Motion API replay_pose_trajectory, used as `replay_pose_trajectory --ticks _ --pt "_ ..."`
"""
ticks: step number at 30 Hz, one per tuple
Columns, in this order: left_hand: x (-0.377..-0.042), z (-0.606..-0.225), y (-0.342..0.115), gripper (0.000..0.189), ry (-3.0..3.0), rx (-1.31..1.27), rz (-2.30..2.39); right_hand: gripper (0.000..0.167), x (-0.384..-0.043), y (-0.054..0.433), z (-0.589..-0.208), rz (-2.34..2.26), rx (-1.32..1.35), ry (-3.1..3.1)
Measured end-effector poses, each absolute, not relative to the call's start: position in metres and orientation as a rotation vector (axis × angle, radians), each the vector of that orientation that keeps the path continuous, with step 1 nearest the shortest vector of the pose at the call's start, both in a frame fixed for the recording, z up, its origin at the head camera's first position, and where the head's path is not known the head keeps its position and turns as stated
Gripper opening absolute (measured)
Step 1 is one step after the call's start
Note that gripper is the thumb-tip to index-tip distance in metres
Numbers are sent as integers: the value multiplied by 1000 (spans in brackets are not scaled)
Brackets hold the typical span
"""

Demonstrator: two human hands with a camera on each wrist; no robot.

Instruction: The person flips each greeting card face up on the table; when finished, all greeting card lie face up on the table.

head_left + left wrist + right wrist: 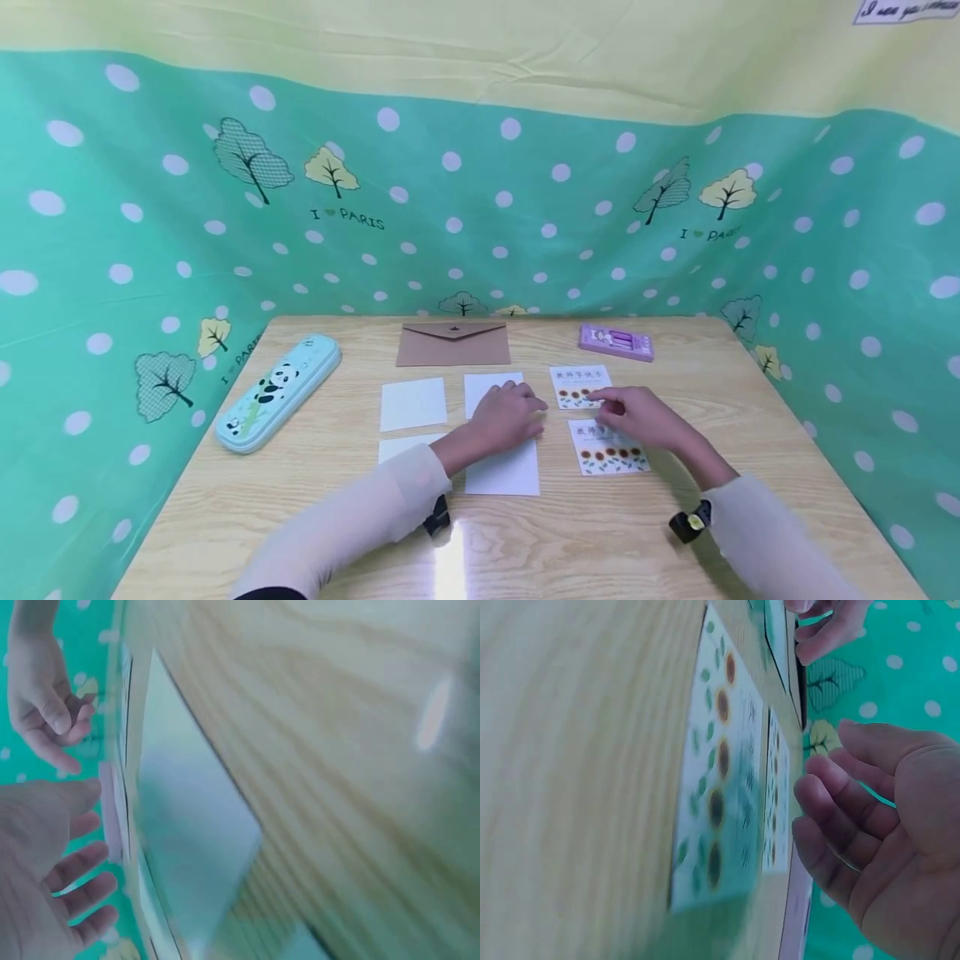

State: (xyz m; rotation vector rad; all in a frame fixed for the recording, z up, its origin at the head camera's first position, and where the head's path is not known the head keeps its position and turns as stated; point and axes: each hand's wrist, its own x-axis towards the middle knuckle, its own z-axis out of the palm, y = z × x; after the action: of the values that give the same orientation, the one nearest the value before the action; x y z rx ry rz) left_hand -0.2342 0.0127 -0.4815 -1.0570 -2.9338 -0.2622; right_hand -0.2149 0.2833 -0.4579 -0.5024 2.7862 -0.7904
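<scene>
My left hand (506,415) is over two white cards in the middle, an upper card (480,390) and a lower card (502,477), partly hiding both. Its fingers are loosely bent and hold nothing; the left wrist view shows them apart. My right hand (637,411) hovers above two printed cards with sunflowers and Chinese characters, the far card (573,379) and the near card (611,460). In the right wrist view the fingers (832,802) curve loosely with nothing between them. Both sunflower cards lie flat on the table.
Left of the middle cards lie another white card (413,404) and one partly under my left sleeve (397,447). Farther back are a brown envelope (453,346) and a purple box (617,342). A light-blue panda pencil case (279,392) lies at the left. A green dotted cloth (480,192) surrounds the table.
</scene>
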Motion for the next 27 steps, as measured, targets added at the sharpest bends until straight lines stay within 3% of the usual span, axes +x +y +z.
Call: replay_pose_trajectory --ticks 16,27 --pt "-255 -475 -69 37 -3025 -789 -386 38 -267 217 -465 -910 -541 2755" --pt "-255 -489 -92 39 -3012 -781 -375 43 -291 189 -480 -980 -430 2675"
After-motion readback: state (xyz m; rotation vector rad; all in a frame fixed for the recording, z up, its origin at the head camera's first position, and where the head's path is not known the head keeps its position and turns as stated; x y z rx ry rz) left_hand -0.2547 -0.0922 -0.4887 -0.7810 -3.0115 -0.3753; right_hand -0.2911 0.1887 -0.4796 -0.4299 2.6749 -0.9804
